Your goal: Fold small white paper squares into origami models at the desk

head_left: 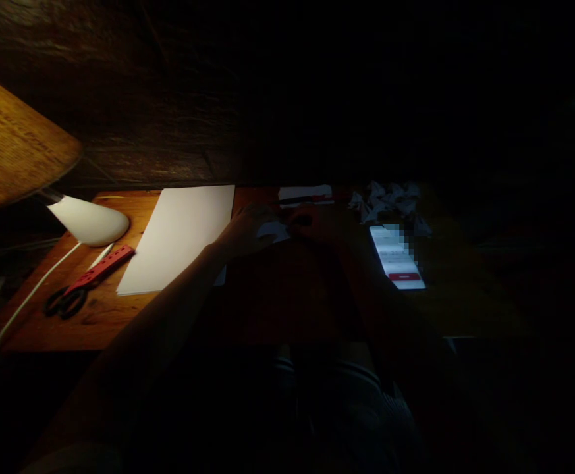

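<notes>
Over the middle of the wooden table, my left hand point(248, 225) is closed on a small piece of white paper point(274, 231). My right hand point(311, 222) meets the paper's right edge with its fingers bent together in a pinch. Deep shadow hides most of the finger detail and any folds. Just beyond my hands lies another white paper piece point(300, 191), with a dark and red slender object point(311, 198) across it that I cannot make out.
A stack of white sheets point(178, 237) lies left of my hands. Further left are a lamp point(92, 220) with its cord and scissors point(87, 283) with a red cover. Several folded paper shapes point(383, 197) sit at the back right, behind a lit phone point(396, 260).
</notes>
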Demonstrator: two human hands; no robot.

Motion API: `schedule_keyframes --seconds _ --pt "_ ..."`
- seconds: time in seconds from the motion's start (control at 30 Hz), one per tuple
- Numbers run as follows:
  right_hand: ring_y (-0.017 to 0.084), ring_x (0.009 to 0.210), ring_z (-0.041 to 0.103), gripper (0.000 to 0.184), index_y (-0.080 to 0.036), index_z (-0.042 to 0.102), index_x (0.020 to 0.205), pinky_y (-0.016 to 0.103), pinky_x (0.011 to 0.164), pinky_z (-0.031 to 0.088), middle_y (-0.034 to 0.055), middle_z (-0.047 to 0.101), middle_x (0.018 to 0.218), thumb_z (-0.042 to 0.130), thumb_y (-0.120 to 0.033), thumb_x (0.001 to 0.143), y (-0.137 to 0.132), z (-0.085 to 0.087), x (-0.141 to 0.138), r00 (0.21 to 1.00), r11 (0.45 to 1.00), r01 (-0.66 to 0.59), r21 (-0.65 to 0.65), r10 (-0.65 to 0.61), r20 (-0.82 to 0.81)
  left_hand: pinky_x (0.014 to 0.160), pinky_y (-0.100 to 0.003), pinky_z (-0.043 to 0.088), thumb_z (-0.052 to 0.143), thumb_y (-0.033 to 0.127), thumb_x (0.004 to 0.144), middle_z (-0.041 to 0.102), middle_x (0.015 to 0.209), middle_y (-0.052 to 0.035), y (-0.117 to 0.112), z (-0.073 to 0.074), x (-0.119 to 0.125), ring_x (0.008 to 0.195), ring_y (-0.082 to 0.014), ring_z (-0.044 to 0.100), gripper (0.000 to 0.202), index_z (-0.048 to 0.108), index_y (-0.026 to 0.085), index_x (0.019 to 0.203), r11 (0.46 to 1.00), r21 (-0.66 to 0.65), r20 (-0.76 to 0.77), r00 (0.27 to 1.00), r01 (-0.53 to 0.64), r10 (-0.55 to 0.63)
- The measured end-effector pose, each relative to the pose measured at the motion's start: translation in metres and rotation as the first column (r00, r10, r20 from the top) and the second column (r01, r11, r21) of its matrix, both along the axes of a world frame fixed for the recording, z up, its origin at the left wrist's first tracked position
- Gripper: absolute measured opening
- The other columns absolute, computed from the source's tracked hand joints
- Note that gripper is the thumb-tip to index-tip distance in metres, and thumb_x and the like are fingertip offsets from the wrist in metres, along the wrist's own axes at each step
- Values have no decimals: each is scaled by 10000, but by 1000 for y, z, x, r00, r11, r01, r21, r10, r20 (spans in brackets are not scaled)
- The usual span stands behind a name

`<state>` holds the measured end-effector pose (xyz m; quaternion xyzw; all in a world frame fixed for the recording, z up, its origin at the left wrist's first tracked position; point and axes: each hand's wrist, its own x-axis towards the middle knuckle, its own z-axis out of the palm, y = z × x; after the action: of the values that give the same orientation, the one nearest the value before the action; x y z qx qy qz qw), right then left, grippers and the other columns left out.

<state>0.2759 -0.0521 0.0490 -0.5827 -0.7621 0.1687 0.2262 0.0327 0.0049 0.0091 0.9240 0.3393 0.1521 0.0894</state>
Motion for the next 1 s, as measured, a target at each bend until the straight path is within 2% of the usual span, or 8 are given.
schedule_keyframes --seconds 0.17,0.27,0.53,0.83,1.0 --pt "343 1052 766 224 -294 864 1079 543 1003 593 46 831 1187 832 -308 858 -2 4 -1 999 1000 27 -15 -26 31 1134 -558 478 696 332 899 664 1423 -95 0 -3 0 1312 -340 585 477 688 268 1372 1000 10 16 1000 -11 11" --pt "330 1055 768 212 -290 861 1075 543 1013 591 43 827 1211 817 -287 867 -1 2 -1 1000 1000 -4 -2 4 27 1131 -573 481 687 342 904 651 1441 -105 0 -3 0 1316 -352 588 466 691 258 1363 1000 14 4 1000 -19 19" --pt "332 1050 772 230 -267 853 1100 540 998 600 71 824 1217 794 -259 878 -1 3 -1 1000 999 -6 -35 7 21 1175 -543 471 663 316 920 677 1438 -69 0 -1 0 1359 -303 602 432 688 277 1350 998 18 28 998 59 -60" --pt "291 1101 770 234 -234 842 1095 483 1025 600 63 818 1248 761 -185 881 8 -10 0 997 997 -75 3 75 -18 1158 -564 479 686 286 904 688 1435 -65 2 -6 -1 1343 -311 614 429 724 294 1331 999 22 53 997 47 -48" --pt "301 1106 767 257 -248 838 1147 504 1033 591 66 813 1264 762 -220 903 6 -4 0 998 998 -56 -4 56 41 1132 -548 501 692 281 918 711 1386 -74 0 -1 1 1294 -306 643 340 772 268 1249 999 -2 56 997 45 -44"
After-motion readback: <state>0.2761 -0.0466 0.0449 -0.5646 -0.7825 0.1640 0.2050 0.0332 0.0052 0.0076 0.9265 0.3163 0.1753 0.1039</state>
